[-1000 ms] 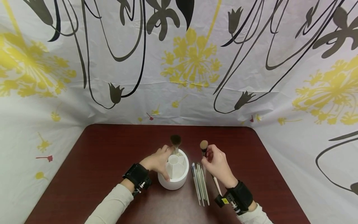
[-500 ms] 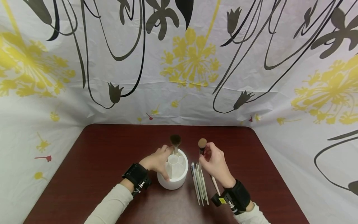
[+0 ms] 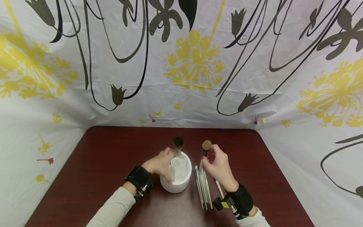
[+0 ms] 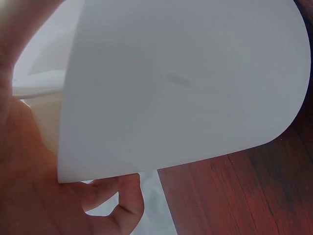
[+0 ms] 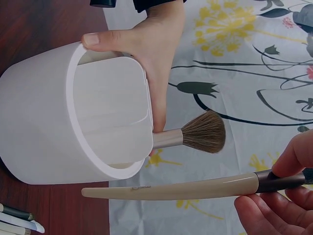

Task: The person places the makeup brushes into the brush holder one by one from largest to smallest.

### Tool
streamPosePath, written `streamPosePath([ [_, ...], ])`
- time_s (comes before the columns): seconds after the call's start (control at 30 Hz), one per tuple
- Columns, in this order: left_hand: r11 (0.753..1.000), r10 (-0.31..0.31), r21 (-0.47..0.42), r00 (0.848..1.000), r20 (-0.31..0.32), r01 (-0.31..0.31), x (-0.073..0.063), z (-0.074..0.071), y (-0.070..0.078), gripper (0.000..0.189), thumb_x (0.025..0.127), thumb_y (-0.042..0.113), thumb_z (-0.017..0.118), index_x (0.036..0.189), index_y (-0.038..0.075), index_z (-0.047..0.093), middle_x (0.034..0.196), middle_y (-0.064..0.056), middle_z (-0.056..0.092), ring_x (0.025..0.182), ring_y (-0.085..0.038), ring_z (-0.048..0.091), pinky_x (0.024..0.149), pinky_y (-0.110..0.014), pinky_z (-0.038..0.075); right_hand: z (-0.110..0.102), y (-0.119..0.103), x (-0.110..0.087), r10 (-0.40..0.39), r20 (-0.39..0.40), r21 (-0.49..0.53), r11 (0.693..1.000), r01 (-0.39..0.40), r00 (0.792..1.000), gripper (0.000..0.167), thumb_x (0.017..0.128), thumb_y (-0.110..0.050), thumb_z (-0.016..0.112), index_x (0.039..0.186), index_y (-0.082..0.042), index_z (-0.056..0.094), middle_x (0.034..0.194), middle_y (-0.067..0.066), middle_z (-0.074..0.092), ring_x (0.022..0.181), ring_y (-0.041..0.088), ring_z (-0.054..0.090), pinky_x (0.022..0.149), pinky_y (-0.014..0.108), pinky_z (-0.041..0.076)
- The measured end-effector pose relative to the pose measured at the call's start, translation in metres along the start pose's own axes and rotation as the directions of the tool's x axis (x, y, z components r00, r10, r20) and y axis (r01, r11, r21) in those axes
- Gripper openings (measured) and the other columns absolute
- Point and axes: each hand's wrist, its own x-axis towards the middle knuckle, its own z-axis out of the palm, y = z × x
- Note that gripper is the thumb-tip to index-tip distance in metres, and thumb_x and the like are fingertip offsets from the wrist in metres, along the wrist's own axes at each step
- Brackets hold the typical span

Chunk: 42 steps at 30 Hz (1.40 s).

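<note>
A white round brush holder (image 3: 176, 188) with inner dividers stands on the table. My left hand (image 3: 160, 164) grips its rim, thumb on the near side and fingers on the far side. One makeup brush (image 5: 203, 132) with dark, fanned bristles stands in the holder beside those fingers. To the right, my right hand (image 3: 219, 165) pinches another makeup brush (image 5: 195, 190) by its dark ferrule. That brush has tan bristles (image 3: 206, 145) pointing up and a cream, tapering handle pointing down; in the right wrist view the handle passes alongside the holder's rim.
Several slim brushes (image 3: 203, 189) lie side by side on the dark red table (image 3: 113, 151), right of the holder. Another pale-handled brush (image 3: 219, 189) lies partly hidden under the right hand. A white patterned cloth (image 3: 181, 104) hangs behind the table.
My right hand has shifted slightly left and up with the brush, mostly in the first half second. The left hand and the holder stay where they were.
</note>
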Motion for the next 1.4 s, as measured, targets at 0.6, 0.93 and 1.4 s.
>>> streamPosePath([
  [0.6,1.000,-0.004,-0.005,1.000,0.002,0.004,-0.001,-0.001,0.001,0.120,0.036,0.039,0.090,0.137,0.017,0.028,0.116,-0.009,0.037,0.104,-0.030,0.042,0.078,-0.040,0.045,0.000,-0.004,0.002,0.016,0.006,0.048,0.999,-0.017,1.000,0.030,0.074,0.007,0.064,0.099,-0.003,0.052,0.080,0.003,0.058,0.068,0.010,0.057,0.058,0.023,0.048],
  [0.93,1.000,0.007,-0.010,1.000,0.000,-0.007,-0.001,-0.002,0.000,0.120,0.036,0.038,0.090,0.136,0.018,0.029,0.118,-0.011,0.038,0.105,-0.032,0.042,0.079,-0.042,0.044,-0.005,-0.027,0.008,-0.005,0.011,0.101,0.995,0.004,1.000,0.029,0.073,0.014,0.062,0.097,0.003,0.051,0.081,0.010,0.060,0.069,0.018,0.060,0.059,0.026,0.050],
  [1.4,1.000,0.011,-0.001,1.000,0.006,-0.011,0.000,-0.001,-0.001,0.120,0.037,0.040,0.090,0.137,0.017,0.028,0.116,-0.010,0.037,0.103,-0.031,0.042,0.079,-0.040,0.044,0.001,-0.025,0.010,-0.030,-0.009,0.098,0.995,0.031,1.000,0.029,0.070,0.015,0.063,0.094,0.004,0.051,0.080,0.012,0.060,0.067,0.022,0.063,0.057,0.029,0.051],
])
